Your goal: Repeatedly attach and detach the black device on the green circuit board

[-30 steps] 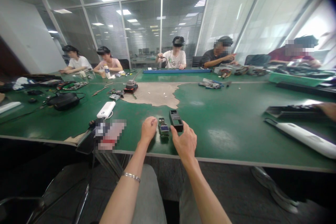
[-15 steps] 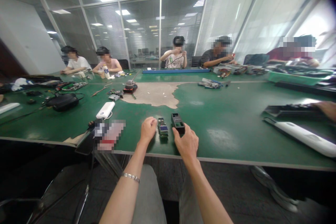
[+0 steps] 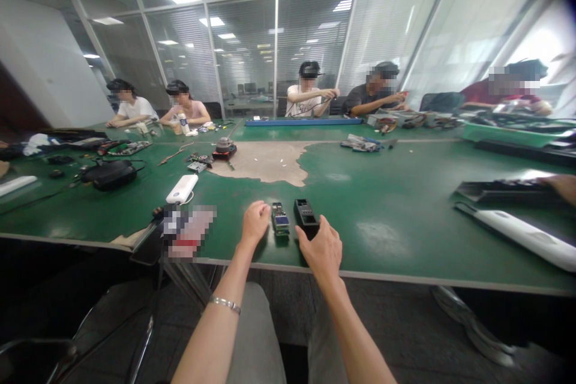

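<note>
A narrow circuit board [image 3: 281,222] with a small blue-violet screen lies on the green table in front of me. Just left of it rests my left hand [image 3: 255,223], its fingers curled together; whatever they may hold is hidden. On the board's other side lies a black plastic housing [image 3: 306,211] with cut-out windows. My right hand [image 3: 323,247] is around the housing's near end, thumb on the left and fingers on the right, spread apart and loose. Its palm hides part of that end.
A white power bank [image 3: 182,189] and a pixelated packet [image 3: 193,231] lie to my left, a black pouch [image 3: 110,174] beyond. A long white device [image 3: 522,237] is at the right, beside another person's hand [image 3: 562,185]. Several people sit across the table [image 3: 405,204].
The black housing has come down flat onto the table, and my right hand's fingers have loosened around it. My left hand and the circuit board stay put.
</note>
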`<state>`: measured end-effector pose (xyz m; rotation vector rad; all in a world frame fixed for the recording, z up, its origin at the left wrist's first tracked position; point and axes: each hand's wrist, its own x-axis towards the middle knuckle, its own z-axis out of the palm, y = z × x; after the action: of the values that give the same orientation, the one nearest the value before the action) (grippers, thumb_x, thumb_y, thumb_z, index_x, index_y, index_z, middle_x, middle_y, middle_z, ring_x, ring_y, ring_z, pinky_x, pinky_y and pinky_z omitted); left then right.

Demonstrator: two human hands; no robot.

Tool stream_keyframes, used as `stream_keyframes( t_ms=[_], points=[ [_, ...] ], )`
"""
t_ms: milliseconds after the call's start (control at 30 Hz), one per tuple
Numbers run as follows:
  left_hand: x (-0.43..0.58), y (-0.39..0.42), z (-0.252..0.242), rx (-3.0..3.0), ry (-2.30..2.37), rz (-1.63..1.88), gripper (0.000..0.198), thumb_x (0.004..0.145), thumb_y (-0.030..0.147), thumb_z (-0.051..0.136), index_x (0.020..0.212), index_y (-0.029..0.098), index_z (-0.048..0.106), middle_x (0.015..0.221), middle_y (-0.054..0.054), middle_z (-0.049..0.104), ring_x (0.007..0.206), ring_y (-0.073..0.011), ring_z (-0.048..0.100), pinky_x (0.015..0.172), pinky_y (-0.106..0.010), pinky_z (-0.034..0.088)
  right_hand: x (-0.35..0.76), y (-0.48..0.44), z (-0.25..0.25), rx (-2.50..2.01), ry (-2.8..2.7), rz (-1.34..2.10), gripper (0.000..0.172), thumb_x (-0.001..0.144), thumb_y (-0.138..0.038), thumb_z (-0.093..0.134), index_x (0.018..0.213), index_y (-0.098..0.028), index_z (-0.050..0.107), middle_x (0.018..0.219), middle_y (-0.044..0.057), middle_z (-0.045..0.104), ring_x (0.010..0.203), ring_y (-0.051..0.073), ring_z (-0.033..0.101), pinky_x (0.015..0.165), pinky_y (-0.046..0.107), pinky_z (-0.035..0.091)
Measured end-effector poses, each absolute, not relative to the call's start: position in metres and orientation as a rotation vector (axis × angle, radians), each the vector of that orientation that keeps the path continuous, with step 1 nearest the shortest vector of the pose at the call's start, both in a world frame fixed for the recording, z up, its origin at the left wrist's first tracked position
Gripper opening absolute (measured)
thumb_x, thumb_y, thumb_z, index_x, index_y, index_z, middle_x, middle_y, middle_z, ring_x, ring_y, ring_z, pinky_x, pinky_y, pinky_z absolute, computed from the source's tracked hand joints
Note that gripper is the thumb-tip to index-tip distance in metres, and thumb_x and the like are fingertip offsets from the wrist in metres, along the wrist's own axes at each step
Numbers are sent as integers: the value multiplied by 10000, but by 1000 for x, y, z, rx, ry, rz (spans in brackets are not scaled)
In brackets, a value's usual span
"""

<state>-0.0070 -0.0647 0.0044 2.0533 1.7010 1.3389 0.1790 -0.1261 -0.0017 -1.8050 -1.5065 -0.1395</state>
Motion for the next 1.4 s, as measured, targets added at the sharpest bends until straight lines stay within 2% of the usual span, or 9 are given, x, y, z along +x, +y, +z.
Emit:
stream_keyframes(
  t_ms=[167, 500, 733, 1100, 1400],
  points=[
    [-6, -64, 4, 2050, 1704, 1346, 283, 891, 317, 471, 935, 182, 716, 1093, -93, 683, 1072, -197, 606, 984, -355, 453, 179, -126, -3, -1754, -1480, -147, 754, 793, -549, 539, 1346, -57, 397, 1242, 192, 556, 1135, 306, 466, 933, 389, 353],
    [-8, -61, 0, 2057, 1699, 1363, 287, 894, 313, 469, 941, 174, 715, 1079, -95, 688, 1072, -195, 605, 988, -352, 452, 175, -131, 12, -1935, -1507, -109, 765, 801, -574, 523, 1351, -59, 396, 1088, 185, 623, 1021, 306, 525, 847, 368, 356],
    [-8, -60, -2, 2048, 1689, 1377, 283, 889, 314, 479, 940, 166, 715, 1078, -104, 687, 1064, -201, 608, 985, -359, 453, 177, -131, 23, -2005, -1538, -40, 504, 821, -563, 498, 1143, -188, 593, 866, 111, 653, 894, 270, 555, 762, 345, 347],
    [-7, -64, 3, 2044, 1637, 1425, 266, 902, 304, 461, 896, 175, 694, 1049, -95, 684, 1017, -184, 614, 939, -333, 462, 148, -134, 52, -1709, -1501, -65, 456, 817, -544, 521, 1105, -201, 610, 898, 76, 673, 903, 246, 566, 799, 322, 343],
    [-7, -66, 8, 2006, 1632, 1427, 335, 942, 348, 375, 912, 181, 664, 989, -87, 683, 969, -175, 611, 879, -308, 461, 124, -139, 55, -1741, -1594, -107, 443, 833, -541, 503, 1082, -190, 608, 853, 83, 670, 860, 240, 577, 796, 329, 320]
  ],
)
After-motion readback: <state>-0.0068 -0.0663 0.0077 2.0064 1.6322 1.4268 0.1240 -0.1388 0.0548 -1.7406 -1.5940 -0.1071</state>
